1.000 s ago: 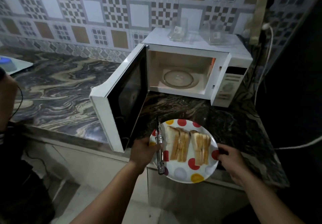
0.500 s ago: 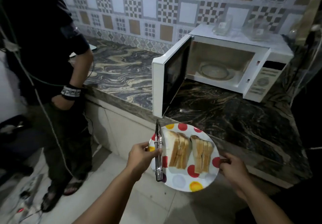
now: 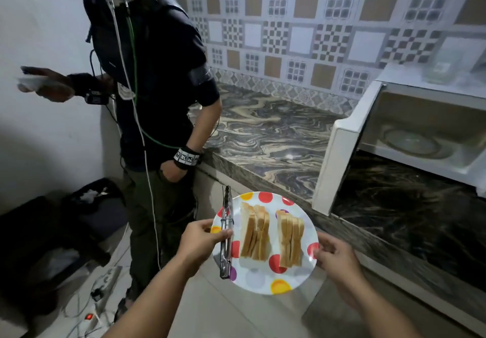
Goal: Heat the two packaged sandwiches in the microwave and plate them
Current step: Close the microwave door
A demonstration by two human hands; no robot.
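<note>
A spotted plate (image 3: 259, 282) is carried level in front of the body, gripped at opposite edges, presumably so that the two sandwiches (image 3: 272, 235) standing on it do not topple or slide. The left hand (image 3: 201, 240) is closed on the plate's left rim, and a pair of metal tongs (image 3: 226, 232) is pinned against that rim under its thumb, which seems meant to keep the tool from rolling off. The right hand (image 3: 335, 256) is curled around the right rim, with the fingers tucked beneath. The sandwiches are thus held between the two hands, nearer the plate's middle, touching neither hand. The microwave (image 3: 420, 132) is left open and empty on the counter (image 3: 271, 137) to the right, so the heating is judged finished. A bystander (image 3: 157, 87) is standing just left of the plate.
</note>
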